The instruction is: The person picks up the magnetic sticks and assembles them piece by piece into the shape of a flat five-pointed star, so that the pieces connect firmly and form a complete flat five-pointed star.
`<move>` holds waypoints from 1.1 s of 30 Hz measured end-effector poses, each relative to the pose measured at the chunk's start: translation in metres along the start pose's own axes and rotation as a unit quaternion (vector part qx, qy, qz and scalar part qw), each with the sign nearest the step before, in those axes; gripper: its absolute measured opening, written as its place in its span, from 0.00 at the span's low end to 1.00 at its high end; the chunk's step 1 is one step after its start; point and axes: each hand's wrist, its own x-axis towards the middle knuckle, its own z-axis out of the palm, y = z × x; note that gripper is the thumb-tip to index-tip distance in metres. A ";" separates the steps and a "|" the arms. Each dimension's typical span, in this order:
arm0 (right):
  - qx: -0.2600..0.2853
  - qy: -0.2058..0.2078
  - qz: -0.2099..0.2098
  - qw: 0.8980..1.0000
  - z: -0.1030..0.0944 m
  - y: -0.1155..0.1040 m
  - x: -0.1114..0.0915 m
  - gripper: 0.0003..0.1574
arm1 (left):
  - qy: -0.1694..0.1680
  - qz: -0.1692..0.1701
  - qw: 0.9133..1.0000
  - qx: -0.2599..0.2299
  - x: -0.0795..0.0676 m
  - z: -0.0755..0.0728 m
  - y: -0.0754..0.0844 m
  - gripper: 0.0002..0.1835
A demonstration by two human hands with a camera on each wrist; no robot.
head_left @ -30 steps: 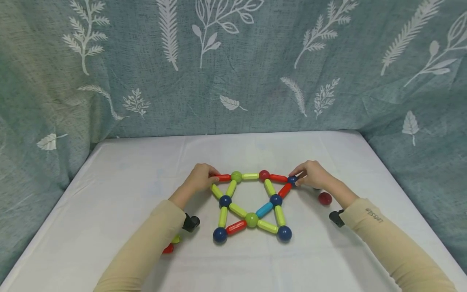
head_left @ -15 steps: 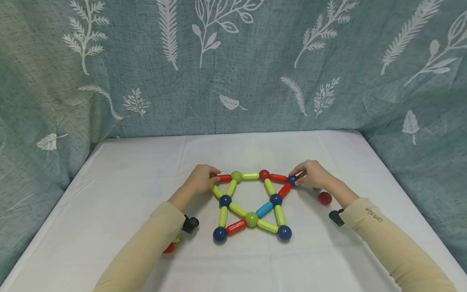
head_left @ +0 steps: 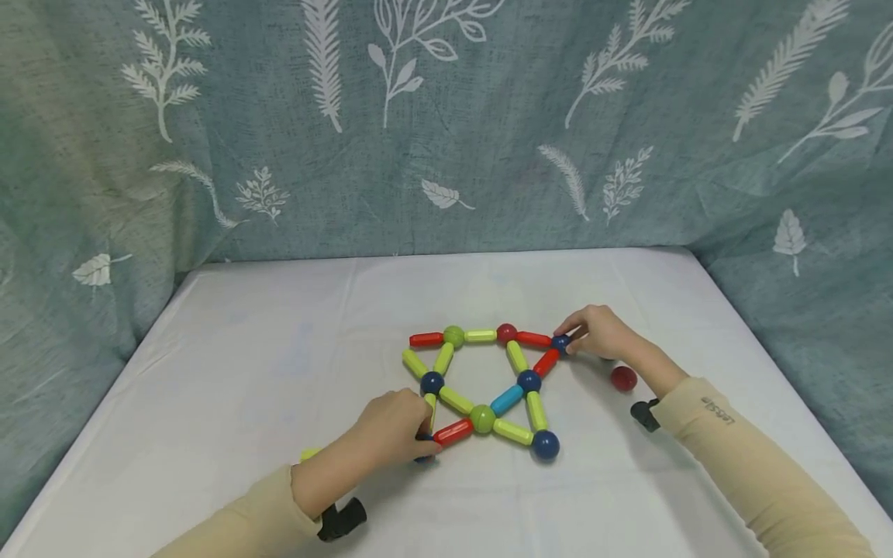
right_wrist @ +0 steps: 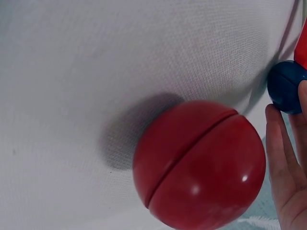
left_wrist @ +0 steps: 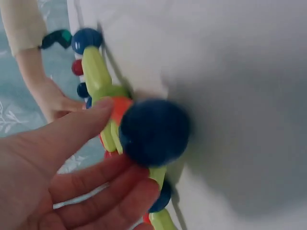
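Magnetic rods and balls lie on the white cloth in a star-like outline with a green ball (head_left: 482,418) at its near middle. My left hand (head_left: 394,426) is at the near-left corner, thumb and fingers around a blue ball (left_wrist: 156,132) beside a red rod (head_left: 453,432). In the head view, this hand mostly hides that ball. At the far-right corner my right hand (head_left: 603,333) pinches another blue ball (head_left: 560,344), which joins two red rods. On the far left, a red rod (head_left: 426,339) and a yellow-green rod (head_left: 414,363) have free ends, slightly apart.
A loose red ball (head_left: 623,378) lies under the right forearm, large in the right wrist view. A yellow-green piece (head_left: 309,453) shows behind the left forearm. Past the table's far edge hangs a leaf-printed curtain (head_left: 446,139).
My left hand has left the far-left corner and come nearer, down to the near-left blue ball, uncovering the two rod ends. The right hand has stayed at its ball.
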 end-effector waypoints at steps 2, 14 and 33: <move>0.001 -0.002 -0.001 1.000 -0.001 -0.001 0.000 0.17 | 0.005 -0.007 1.000 0.010 -0.006 0.004 0.000 0.16; -0.007 -0.001 -0.006 1.000 0.000 -0.001 -0.002 0.17 | 0.019 -0.027 0.999 0.010 -0.012 0.008 0.006 0.14; -0.091 0.005 0.018 0.996 0.019 -0.034 -0.048 0.13 | 0.096 -0.036 0.983 0.152 0.012 -0.003 -0.032 0.05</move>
